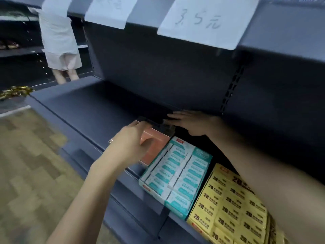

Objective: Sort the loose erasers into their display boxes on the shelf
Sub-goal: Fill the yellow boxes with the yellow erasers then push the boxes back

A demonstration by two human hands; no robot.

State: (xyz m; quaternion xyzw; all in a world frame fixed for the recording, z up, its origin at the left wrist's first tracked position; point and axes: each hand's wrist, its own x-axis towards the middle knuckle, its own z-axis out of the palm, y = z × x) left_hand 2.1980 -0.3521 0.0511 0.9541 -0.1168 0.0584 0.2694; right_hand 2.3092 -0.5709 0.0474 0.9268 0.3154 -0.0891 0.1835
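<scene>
1. Dark grey shelf (pixel 84 110) with an upper tier overhanging it; a handwritten paper price tag (pixel 204 23) hangs from that tier (a second, blurred sheet (pixel 110 9) hangs to its left).
2. Teal-and-white display box (pixel 175 176) of wrapped erasers, taken here as the landmark; a yellow display box (pixel 233 208) of erasers marked "2B" lies touching its right side.
3. Orange display box (pixel 154 147), just left of the teal-and-white display box and partly covered by the left hand.
4. A person in pale clothing (pixel 59 39) stands far behind and left of the landmark, beside the wood-pattern floor (pixel 29 164).
5. Dark, blurred item (pixel 158 118) behind the orange display box, lying between the two hands (too smeared to identify).
6. Left hand (pixel 130 145): fingers curled over the back edge of the orange display box, gripping it.
7. Right hand (pixel 191 122): behind the landmark, fingers straight and together, tips touching the dark item; its forearm crosses above the yellow display box.
</scene>
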